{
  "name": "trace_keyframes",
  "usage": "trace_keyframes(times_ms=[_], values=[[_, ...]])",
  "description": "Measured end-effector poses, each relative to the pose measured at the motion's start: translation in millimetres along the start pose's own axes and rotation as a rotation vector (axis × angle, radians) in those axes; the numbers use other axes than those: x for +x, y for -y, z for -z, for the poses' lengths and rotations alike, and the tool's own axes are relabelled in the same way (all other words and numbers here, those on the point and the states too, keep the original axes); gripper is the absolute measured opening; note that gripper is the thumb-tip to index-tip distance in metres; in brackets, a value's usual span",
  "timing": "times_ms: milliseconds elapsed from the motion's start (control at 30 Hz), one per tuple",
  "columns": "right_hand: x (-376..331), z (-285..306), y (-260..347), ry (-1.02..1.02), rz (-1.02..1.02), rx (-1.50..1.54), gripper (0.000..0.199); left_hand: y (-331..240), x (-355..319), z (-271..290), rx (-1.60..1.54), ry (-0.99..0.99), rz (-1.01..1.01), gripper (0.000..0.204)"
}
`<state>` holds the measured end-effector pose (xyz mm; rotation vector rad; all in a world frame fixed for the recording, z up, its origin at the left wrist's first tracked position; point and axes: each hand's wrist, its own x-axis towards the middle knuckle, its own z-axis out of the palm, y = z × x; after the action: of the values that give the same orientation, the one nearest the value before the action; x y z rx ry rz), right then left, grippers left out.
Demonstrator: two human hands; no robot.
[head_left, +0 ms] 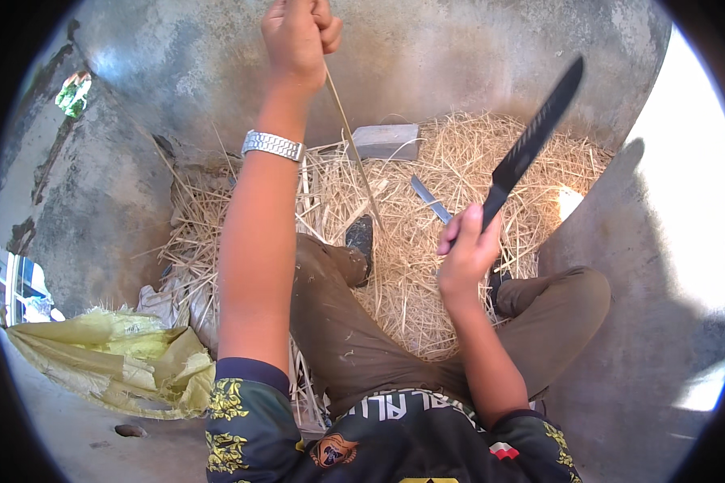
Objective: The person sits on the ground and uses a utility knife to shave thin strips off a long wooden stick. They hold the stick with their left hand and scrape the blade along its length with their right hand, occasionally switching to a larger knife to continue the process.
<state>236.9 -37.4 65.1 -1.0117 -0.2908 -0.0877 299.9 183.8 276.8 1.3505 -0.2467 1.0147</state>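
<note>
My left hand [296, 44] is raised at the top of the view, its fingers closed round the upper end of a long thin bamboo-like strip [349, 133]. From there the strip slants down in front of me toward the straw-like shavings between my legs. In my right hand [469, 259] is a black knife [533, 145], gripped by its handle, with the blade pointing up and to the right. The blade stands apart from the strip. Beyond my right hand, a second, grey blade [432, 199] lies on the shavings, one end hidden behind the fingers.
Dry shavings [491, 169] cover the ground between my bent legs and the stained concrete wall [459, 56]. A grey block [387, 142] rests at the wall's foot. Left of me lies a torn yellow-green sack [113, 362]. A low concrete wall [620, 233] bounds the right side.
</note>
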Motion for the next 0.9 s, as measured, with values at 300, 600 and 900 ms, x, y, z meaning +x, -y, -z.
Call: trace_keyframes(times_ms=[300, 600, 900], values=[[-36, 31, -139, 0.524, -0.4, -0.967, 0.045, -2, -6, 13, -0.037, -0.026, 0.005, 0.05], [-18, -17, -2, 0.359, -0.088, -0.206, 0.031, -31, -26, 39, 0.0, 0.012, -0.003, 0.053], [-37, 34, -148, 0.463, -0.347, -1.024, 0.044, -25, -28, 41, 0.067, -0.031, -0.063, 0.06]])
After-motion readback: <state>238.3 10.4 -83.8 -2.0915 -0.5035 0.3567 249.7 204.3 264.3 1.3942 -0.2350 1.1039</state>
